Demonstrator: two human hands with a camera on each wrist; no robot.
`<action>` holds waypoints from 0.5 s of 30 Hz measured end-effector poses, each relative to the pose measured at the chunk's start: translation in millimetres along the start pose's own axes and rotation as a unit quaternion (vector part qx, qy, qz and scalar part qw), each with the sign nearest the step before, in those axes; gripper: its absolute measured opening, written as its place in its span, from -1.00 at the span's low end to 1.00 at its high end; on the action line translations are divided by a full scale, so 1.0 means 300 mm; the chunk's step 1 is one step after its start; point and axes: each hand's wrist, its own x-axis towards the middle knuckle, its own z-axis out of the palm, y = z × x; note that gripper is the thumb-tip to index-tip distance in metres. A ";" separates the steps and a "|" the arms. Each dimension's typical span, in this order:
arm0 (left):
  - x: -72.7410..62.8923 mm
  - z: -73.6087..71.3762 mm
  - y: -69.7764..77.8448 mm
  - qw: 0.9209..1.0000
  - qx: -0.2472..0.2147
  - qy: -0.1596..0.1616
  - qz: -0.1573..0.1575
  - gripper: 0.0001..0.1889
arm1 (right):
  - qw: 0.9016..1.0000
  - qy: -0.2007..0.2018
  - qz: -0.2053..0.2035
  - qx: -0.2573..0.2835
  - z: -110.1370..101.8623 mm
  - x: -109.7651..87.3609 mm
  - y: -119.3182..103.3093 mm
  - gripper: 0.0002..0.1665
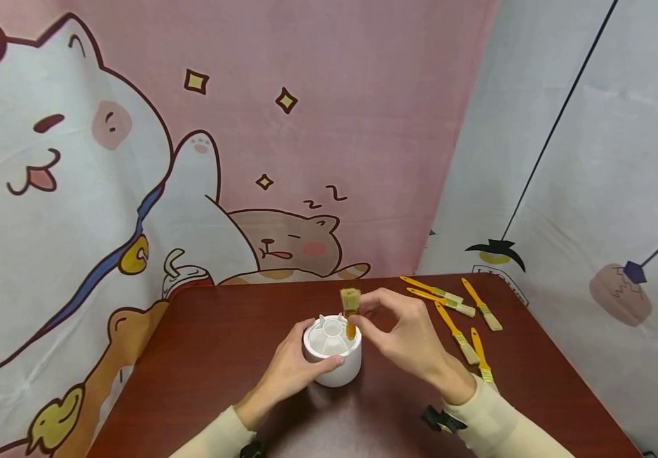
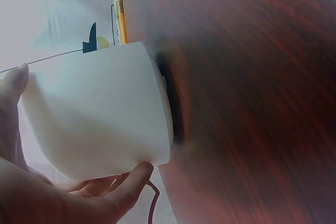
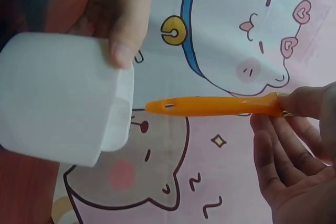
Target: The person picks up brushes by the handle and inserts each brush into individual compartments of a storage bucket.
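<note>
My left hand [image 1: 291,369] grips a white round desk organizer [image 1: 337,376] around its side, thumb at the front. Inside its open top are dividers arranged around a small central ring. My right hand [image 1: 412,334] pinches a paintbrush [image 1: 350,300] close to its metal band, bristles upward and handle downward over the right part of the organizer. In the right wrist view the tip of the yellow-orange handle [image 3: 210,106] points at the organizer's opening, just short of the rim. The left wrist view shows thumb and fingers spread along the organizer's smooth wall [image 2: 100,114].
Several more paintbrushes with yellow handles [image 1: 457,324] lie scattered on the right side of the dark red-brown table [image 1: 237,331]. Behind the table hangs a cloth backdrop [image 1: 335,127] printed with cartoon animals.
</note>
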 end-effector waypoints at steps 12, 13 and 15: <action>-0.003 -0.006 -0.002 1.000 -0.004 -0.005 0.008 0.18 | 0.997 -0.037 -0.047 0.047 0.064 -0.013 0.013 -0.57; -0.003 -0.006 -0.003 1.000 -0.004 -0.004 0.009 0.18 | 0.997 -0.042 -0.045 0.046 0.067 -0.016 0.017 -0.58; -0.002 -0.005 -0.004 1.000 -0.005 -0.005 0.010 0.19 | 0.997 -0.051 -0.037 0.039 0.073 -0.022 0.028 -0.60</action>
